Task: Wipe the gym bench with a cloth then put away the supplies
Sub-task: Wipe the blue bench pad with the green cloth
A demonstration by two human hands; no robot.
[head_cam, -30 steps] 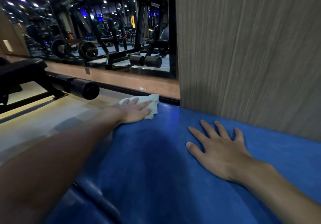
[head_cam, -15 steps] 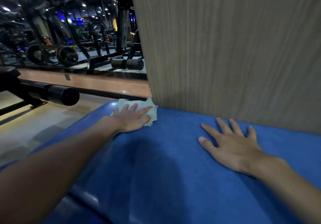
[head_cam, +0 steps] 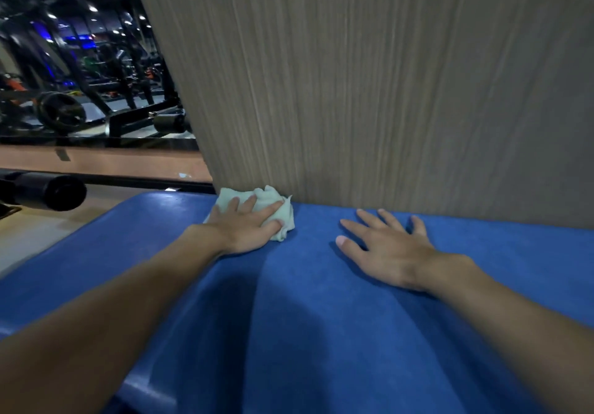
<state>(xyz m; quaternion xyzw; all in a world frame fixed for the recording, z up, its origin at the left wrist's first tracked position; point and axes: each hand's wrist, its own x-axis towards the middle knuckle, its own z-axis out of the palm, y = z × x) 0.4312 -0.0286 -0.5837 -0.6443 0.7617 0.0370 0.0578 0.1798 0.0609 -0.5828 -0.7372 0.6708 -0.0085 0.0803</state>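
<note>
Two bare forearms enter from the near edge. One blue bench (head_cam: pixel 289 333) fills the foreground and both hands lie on its padded top.

Right hand (head_cam: pixel 389 249): palm down, flat on the pad, fingers straight and spread, holding nothing.

Left hand (head_cam: pixel 247 230): slightly farther out, palm down on one pale green cloth (head_cam: pixel 270 195), fingers straight, pressing it rather than gripping.

The cloth is bunched on the bench's far edge, with its far side touching the base of one wood-grain panel (head_cam: pixel 385 76).

Far left: one black padded roller (head_cam: pixel 51 192) beside the bench. Behind it is one mirror (head_cam: pixel 80 76) showing gym machines, too blurred to count.
</note>
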